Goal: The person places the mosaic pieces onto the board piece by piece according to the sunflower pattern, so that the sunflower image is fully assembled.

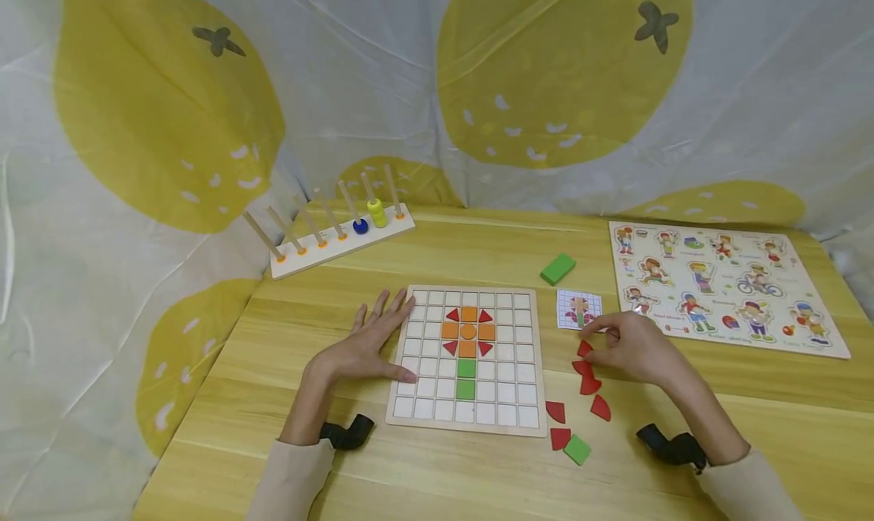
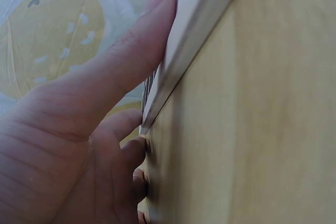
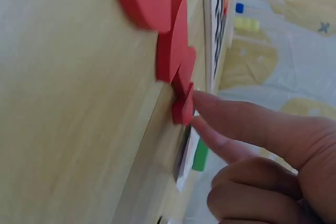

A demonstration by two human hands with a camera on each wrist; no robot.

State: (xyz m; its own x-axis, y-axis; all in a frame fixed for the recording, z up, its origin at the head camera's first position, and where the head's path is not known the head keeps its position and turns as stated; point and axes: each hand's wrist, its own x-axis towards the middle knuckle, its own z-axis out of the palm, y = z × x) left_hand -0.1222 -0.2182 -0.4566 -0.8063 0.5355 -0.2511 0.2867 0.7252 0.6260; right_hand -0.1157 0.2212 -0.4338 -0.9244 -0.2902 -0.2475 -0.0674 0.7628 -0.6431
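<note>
Grid board: tray of white squares (image 1: 485,392) on the desk (image 1: 478,475), between the hands; it bears orange squares (image 1: 469,314), red triangles (image 1: 485,316) and green squares (image 1: 466,368).
Left hand: fingers spread, unclenched, lying at the board's left edge (image 1: 362,353), thumb over its face; probably there to steady it.
Right hand: thumb and forefinger (image 1: 635,346) pinched about the end red piece (image 1: 584,348), other fingers curled; a fingertip hold suits so small a part.
Loose red pieces: curved-edged, in a run below the right hand (image 1: 601,408), with two more near the board's right edge (image 1: 556,412), apparently kept within easy reach.
Pattern card: just right of the board (image 1: 568,301), seemingly set for easy comparison.
Loose green square: near the lower red pieces (image 1: 576,450).
Obscured: small card print; some left fingertips, in the left wrist view; whether the pinched piece is off the desk cannot be told.
</note>
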